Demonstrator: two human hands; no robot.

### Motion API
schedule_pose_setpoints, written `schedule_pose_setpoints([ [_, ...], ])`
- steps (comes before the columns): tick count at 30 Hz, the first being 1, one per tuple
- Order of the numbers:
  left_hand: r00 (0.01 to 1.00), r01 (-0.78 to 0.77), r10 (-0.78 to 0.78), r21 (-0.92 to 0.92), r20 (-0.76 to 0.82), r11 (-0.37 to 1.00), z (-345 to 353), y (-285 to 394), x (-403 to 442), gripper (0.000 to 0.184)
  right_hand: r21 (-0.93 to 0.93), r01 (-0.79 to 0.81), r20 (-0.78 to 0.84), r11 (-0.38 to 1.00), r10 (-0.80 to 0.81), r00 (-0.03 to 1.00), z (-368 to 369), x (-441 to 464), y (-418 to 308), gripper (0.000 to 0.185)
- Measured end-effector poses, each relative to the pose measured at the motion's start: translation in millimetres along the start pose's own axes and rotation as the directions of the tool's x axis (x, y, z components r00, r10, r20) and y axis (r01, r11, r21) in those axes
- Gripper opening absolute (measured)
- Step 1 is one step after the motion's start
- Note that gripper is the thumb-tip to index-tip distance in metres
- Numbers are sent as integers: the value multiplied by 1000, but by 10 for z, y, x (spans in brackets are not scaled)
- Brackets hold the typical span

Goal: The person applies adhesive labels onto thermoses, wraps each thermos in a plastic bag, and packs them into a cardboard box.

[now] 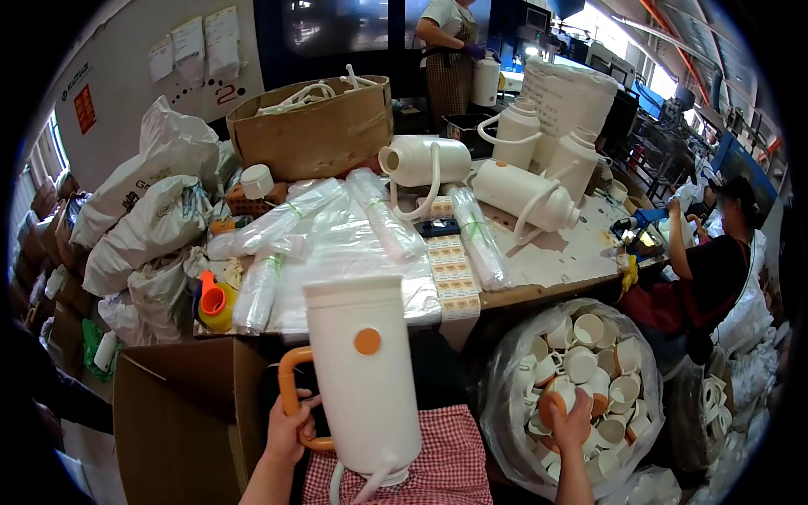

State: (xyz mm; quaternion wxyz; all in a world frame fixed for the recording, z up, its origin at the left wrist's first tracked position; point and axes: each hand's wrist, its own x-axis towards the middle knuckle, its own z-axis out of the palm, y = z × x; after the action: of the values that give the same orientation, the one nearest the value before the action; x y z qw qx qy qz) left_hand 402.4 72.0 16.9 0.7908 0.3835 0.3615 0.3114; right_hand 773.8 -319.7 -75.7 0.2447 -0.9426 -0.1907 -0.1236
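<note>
My left hand point(290, 425) is closed around the orange handle point(289, 383) of a white thermos jug casing point(362, 379). The casing stands upside down over my lap, with an orange dot on its side and a white loop handle at its lower end. To the right, my right hand point(572, 425) reaches into a clear plastic bag point(497, 412) full of white cups with handles. Its fingers close around a white cup point(553, 406) with an orange base. Several other cups point(581, 364) lie jumbled around it.
An open cardboard box point(172, 421) stands at my left. On the table are bundled plastic sleeves point(379, 215), a label strip point(453, 269) and several white thermos flasks point(526, 194). A co-worker point(715, 261) sits at the right; another person point(450, 50) stands behind the table.
</note>
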Motion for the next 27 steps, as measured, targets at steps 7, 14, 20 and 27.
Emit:
schedule_pose_setpoints([
  [7,1000,6,-17,-421,-21,907,-365,76,34,15,930,-207,273,304,-192,943,-13,120,-1281,72],
  [14,934,-93,-67,-419,-351,903,110,404,-72,17,971,74,143,226,-804,578,136,-600,-2618,75],
  [20,985,-71,64,-38,-157,997,-854,577,-284,14,848,285,230,447,-794,563,371,-1013,-2551,50],
  [27,983,-83,171,660,-70,747,594,176,-144,39,795,-300,530,527,-364,766,390,-535,-2099,32],
])
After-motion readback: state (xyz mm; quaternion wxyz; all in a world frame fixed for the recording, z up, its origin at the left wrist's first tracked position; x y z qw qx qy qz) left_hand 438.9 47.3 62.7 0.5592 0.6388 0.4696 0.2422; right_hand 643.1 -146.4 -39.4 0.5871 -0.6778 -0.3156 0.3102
